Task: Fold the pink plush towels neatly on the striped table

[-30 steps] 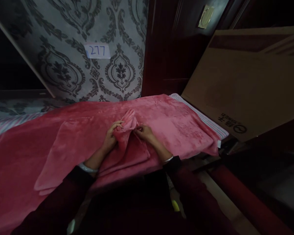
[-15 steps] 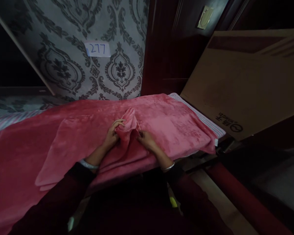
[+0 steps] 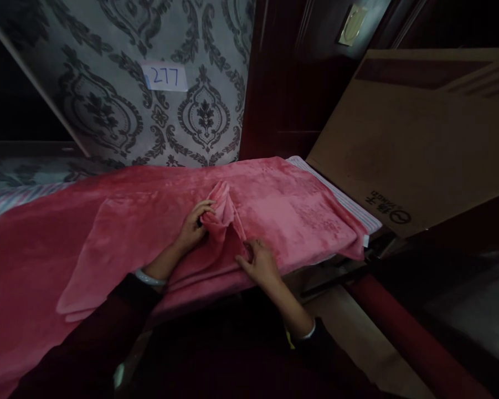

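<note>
A plush pink blanket (image 3: 291, 210) lies spread over a long surface, with part of it folded over in the middle. My left hand (image 3: 195, 224) is closed on a bunched, raised fold of the blanket. To the right of that bunch, my right hand (image 3: 260, 260) pinches the blanket's edge between thumb and fingers, close to the near side. Between the two hands the cloth hangs in a slack crease. The left fingertips curl partly behind the gathered cloth.
A striped sheet (image 3: 336, 191) shows beneath the blanket at the right. A large cardboard box (image 3: 419, 138) leans at the right, beside a dark red door (image 3: 282, 83). Behind the blanket stands a patterned wall with a paper label (image 3: 165, 76) reading 277.
My right hand has moved right and toward me along the blanket's edge, away from the left hand. My left hand stays nearly in place on the bunched fold.
</note>
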### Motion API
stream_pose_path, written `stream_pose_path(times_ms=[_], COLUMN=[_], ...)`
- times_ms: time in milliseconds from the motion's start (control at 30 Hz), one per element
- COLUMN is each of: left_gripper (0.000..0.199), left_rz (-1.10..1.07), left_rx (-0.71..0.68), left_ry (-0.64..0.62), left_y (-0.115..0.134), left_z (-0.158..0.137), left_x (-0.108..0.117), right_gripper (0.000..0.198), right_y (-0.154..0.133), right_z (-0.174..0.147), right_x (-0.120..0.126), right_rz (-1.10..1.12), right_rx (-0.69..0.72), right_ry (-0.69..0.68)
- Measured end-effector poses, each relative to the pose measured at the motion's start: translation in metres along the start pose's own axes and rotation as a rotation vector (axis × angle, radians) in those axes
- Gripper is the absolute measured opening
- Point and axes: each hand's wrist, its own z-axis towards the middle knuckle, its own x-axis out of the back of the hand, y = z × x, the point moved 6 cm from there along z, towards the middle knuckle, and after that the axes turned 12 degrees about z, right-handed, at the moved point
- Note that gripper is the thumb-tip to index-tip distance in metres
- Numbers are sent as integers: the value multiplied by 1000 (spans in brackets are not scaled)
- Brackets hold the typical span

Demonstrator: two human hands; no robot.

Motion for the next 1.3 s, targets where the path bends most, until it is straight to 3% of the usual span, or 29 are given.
stream_pose_path(times_ms=[133, 267, 467, 600, 767, 900, 1000, 1133, 1200, 1300], left_gripper=[21, 22, 26, 26, 27, 29, 42, 78, 83, 71], left_rz=[20, 29, 89, 94, 105, 110, 134, 188, 234, 365], left_rx=[12, -6, -63, -106, -81, -92, -130, -81, -47, -85], left_ry=[-31, -18, -107, -102, -108, -111, -90, 23, -38, -289], left_y=[1, 4, 11, 12, 11, 13, 14, 7, 4, 5], left_z=[0, -1, -2, -3, -3, -3, -4, -6, -7, -8], left_x=[-2, -1, -8, -8, -7, -8, -8, -3, -7, -24], right_gripper=[25, 6, 18, 6, 17, 22, 16, 12, 15, 16], right_y=[2, 10, 10, 6, 5, 11, 13, 14, 17, 22], right_z=[-8, 1, 5, 0, 0, 2, 2, 1, 1, 1], right_x=[-3, -8, -5, -4, -4, -6, -7, -9, -9, -2], right_rz=[66, 210, 76, 50, 39, 71, 41, 42, 87, 171], right_rx=[5, -61, -46, -39, 5, -46, -70, -53, -47, -45], right_ry=[28, -37, -66, -55, -28, -32, -29, -11, 1, -12])
